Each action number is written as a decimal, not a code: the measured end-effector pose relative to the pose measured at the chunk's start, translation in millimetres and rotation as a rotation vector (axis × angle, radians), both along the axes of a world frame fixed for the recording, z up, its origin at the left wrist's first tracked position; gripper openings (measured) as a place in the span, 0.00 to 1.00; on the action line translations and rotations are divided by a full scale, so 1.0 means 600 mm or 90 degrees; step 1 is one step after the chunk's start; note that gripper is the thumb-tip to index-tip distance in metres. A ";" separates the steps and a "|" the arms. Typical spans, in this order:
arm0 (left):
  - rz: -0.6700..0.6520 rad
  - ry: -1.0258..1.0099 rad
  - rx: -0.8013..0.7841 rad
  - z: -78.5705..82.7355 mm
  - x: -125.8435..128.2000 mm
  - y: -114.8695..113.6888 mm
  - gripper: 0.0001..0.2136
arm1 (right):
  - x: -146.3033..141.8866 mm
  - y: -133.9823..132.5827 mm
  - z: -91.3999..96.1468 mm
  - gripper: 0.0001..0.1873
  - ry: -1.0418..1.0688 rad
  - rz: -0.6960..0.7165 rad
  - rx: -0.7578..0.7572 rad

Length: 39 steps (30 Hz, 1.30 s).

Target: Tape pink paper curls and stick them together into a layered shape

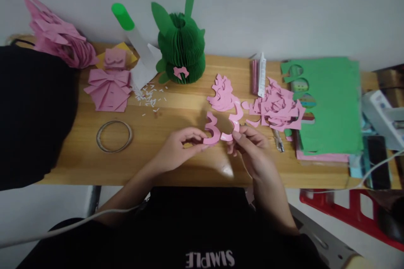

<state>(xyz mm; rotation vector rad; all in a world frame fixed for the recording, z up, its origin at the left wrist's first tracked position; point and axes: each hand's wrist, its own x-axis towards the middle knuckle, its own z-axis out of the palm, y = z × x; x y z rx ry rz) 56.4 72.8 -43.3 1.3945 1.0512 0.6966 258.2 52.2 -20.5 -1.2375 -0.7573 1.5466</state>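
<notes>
Near the front middle of the desk, my left hand (181, 148) pinches a wavy pink paper cutout (214, 132) by its lower end. My right hand (252, 147) grips a second scalloped pink cutout (235, 125), thumb on top; its surface looks glossy. The two pieces face each other with a small gap between them. Just beyond them lies a pile of similar pink cutouts (222, 92). Behind that, to the left, stands a green honeycomb-paper figure (181, 46) with two tall ears and a small pink piece on its front.
Pink scraps (276, 107) lie right of my hands, beside a white tube (261, 75) and green sheets (331, 105). A roll of tape (114, 136), a folded pink paper dress (109, 88) and tiny white bits (150, 96) are left. A black bag-like object (34, 113) covers the left end.
</notes>
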 end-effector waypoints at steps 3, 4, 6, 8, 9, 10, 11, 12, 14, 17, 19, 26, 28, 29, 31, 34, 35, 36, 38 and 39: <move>0.020 -0.004 0.026 0.019 0.002 0.001 0.05 | -0.002 -0.004 0.022 0.06 -0.043 0.015 0.050; 0.020 -0.007 0.041 0.026 0.003 0.001 0.04 | -0.003 -0.004 0.030 0.05 -0.062 0.023 0.067; 0.016 -0.017 0.084 0.042 0.004 0.002 0.05 | -0.006 -0.004 0.046 0.04 -0.095 0.041 0.089; 0.012 -0.030 0.137 0.056 0.005 0.002 0.07 | -0.009 -0.003 0.059 0.04 -0.124 0.054 0.102; 0.011 -0.037 0.156 0.062 0.006 0.002 0.07 | -0.010 -0.002 0.064 0.04 -0.137 0.059 0.109; 0.011 -0.042 0.170 0.067 0.006 0.002 0.08 | -0.011 -0.002 0.068 0.04 -0.150 0.063 0.116; 0.011 -0.047 0.178 0.072 0.008 0.001 0.09 | -0.011 -0.002 0.070 0.05 -0.160 0.066 0.121; 0.010 -0.051 0.182 0.076 0.009 0.001 0.09 | -0.011 -0.002 0.072 0.05 -0.166 0.066 0.125; 0.008 -0.061 0.192 0.082 0.011 0.000 0.09 | -0.011 -0.003 0.073 0.05 -0.168 0.063 0.126; 0.013 -0.062 0.204 0.089 0.013 -0.003 0.08 | -0.010 -0.007 0.074 0.04 -0.157 0.056 0.117; 0.015 -0.055 0.207 0.093 0.014 -0.004 0.08 | -0.009 -0.009 0.074 0.05 -0.142 0.057 0.104; 0.002 -0.062 0.212 0.098 0.011 -0.009 0.08 | -0.007 -0.015 0.078 0.06 -0.141 0.052 0.094; 0.003 -0.059 0.214 0.099 0.012 -0.011 0.07 | -0.008 -0.017 0.079 0.07 -0.156 0.048 0.100; 0.005 -0.056 0.216 0.099 0.012 -0.011 0.07 | -0.008 -0.017 0.079 0.07 -0.166 0.045 0.105; 0.009 -0.050 0.219 0.101 0.013 -0.013 0.06 | -0.010 -0.018 0.080 0.08 -0.194 0.042 0.121; 0.008 -0.040 0.226 0.103 0.014 -0.016 0.06 | -0.013 -0.018 0.082 0.09 -0.234 0.040 0.141; 0.006 -0.035 0.227 0.104 0.014 -0.016 0.05 | -0.014 -0.017 0.083 0.09 -0.243 0.040 0.142; 0.007 -0.029 0.227 0.104 0.014 -0.017 0.05 | -0.015 -0.018 0.084 0.09 -0.249 0.041 0.143; 0.009 -0.021 0.223 0.105 0.014 -0.018 0.06 | -0.014 -0.019 0.086 0.08 -0.249 0.039 0.142; 0.009 -0.020 0.222 0.105 0.014 -0.019 0.06 | -0.013 -0.020 0.087 0.08 -0.242 0.035 0.139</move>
